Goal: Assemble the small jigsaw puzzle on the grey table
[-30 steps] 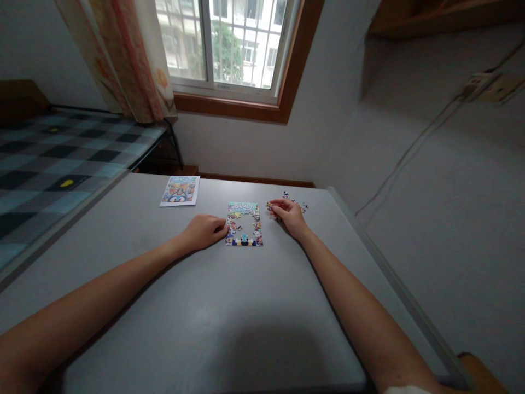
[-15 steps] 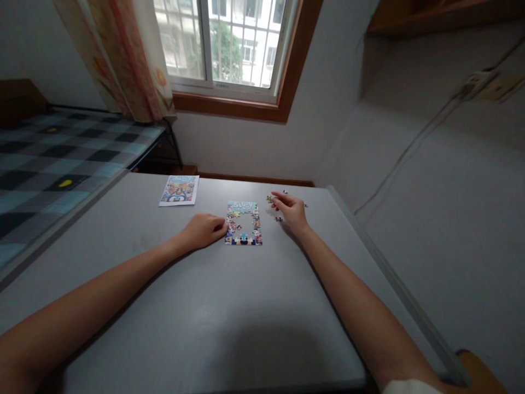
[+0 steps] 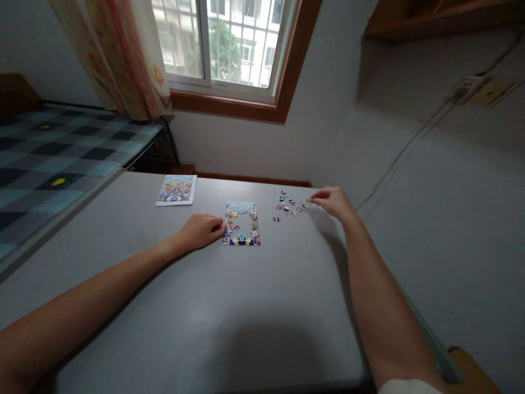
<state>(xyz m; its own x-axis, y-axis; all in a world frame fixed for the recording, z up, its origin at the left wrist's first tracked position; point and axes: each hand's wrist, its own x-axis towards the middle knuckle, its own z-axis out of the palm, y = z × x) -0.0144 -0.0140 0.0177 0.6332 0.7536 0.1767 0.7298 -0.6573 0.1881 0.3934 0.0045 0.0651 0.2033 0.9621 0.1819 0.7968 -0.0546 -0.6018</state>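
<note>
A small colourful jigsaw puzzle (image 3: 241, 223), its border joined and its middle open, lies on the grey table (image 3: 213, 306). My left hand (image 3: 200, 230) rests curled against the puzzle's left edge, fingers pressed to it. To the right, several loose puzzle pieces (image 3: 288, 207) lie scattered. My right hand (image 3: 334, 201) is at the right end of that scatter, thumb and fingers pinched at a piece; what is between them is too small to make out.
A printed reference picture (image 3: 176, 189) lies at the table's far left. A bed with a checked cover (image 3: 49, 164) stands to the left. The window (image 3: 229, 44) and curtain (image 3: 118, 60) are behind; a white wall (image 3: 451, 208) runs along the table's right edge.
My right hand moved from beside the puzzle's top right corner out to the right, to the far side of the loose pieces, which now show. My left hand stayed put.
</note>
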